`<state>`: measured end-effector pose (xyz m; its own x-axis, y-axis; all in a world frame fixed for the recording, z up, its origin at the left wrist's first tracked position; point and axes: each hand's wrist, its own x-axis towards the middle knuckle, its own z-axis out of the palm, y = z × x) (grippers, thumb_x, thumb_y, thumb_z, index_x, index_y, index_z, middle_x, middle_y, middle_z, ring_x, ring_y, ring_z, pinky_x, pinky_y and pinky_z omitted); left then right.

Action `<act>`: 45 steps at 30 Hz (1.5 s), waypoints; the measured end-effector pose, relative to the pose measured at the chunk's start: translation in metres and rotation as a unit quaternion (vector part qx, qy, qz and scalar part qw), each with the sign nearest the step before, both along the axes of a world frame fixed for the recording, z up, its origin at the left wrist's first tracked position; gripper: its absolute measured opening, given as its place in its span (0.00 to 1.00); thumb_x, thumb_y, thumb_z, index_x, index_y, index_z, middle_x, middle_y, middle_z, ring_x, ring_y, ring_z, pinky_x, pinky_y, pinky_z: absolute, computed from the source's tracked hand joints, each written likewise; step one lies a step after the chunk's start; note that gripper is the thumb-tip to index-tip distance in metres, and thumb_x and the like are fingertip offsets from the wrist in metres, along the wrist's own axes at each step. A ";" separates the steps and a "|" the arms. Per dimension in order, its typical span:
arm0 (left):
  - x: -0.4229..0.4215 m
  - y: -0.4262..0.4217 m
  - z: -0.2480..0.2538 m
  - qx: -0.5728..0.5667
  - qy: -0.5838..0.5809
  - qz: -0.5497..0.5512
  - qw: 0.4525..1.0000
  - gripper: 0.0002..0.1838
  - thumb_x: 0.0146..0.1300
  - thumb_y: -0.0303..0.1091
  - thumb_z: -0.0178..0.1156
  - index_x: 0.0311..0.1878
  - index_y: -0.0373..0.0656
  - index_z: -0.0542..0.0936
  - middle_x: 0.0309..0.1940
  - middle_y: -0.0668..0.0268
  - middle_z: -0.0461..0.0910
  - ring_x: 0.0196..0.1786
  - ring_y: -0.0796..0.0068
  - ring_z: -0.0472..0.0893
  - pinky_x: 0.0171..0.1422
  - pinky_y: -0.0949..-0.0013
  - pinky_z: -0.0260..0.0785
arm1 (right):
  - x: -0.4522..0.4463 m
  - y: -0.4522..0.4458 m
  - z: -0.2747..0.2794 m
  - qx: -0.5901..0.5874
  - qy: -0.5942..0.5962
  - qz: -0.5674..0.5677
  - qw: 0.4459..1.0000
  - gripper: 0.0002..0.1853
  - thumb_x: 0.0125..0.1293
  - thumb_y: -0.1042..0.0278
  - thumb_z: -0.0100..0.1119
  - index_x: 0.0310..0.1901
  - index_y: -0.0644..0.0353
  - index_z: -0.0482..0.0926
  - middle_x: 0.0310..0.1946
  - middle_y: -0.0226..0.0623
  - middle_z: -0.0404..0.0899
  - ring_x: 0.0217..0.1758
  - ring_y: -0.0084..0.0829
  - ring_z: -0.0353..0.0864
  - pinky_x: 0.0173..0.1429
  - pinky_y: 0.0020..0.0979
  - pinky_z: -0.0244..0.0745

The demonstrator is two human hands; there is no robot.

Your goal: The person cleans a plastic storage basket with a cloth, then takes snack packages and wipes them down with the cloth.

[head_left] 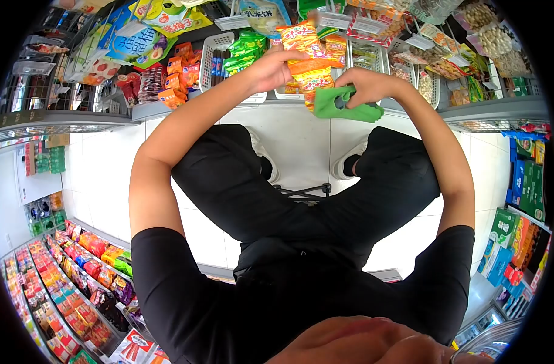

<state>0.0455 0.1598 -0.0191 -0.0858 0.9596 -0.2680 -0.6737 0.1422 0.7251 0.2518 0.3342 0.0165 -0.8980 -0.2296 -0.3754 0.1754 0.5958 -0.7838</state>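
Head view: pinching at least 2 glossy orange-and-yellow plastic snack packets at upper centre of the frame, with fingers of the left hand closed on their left edge. Gripping a bunched green cloth at their lower right, with fingers of the right hand curled around it. Working beside a white plastic basket bearing shiny green packets, left of upper centre.

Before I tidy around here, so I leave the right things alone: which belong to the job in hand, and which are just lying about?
In the job:
- orange packets, in the left hand
- green cloth, in the right hand

Just about:
- green packets
- red packets
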 end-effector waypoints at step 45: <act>0.049 -0.012 0.007 0.043 0.321 -0.168 0.931 0.26 0.70 0.29 0.64 0.68 0.39 0.68 0.62 0.62 0.78 0.62 0.74 0.78 0.69 0.66 0.70 | -0.004 0.009 0.033 0.394 0.418 -0.193 0.796 0.29 0.48 0.71 0.73 0.55 0.53 0.78 0.50 0.31 0.79 0.53 0.43 0.80 0.51 0.39 0.78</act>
<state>0.0946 0.1477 -0.0123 0.1078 0.9765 -0.1868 -0.0262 0.1906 0.9813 0.2476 0.3429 0.0497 -0.8561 0.1346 0.4989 0.0779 0.9881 -0.1329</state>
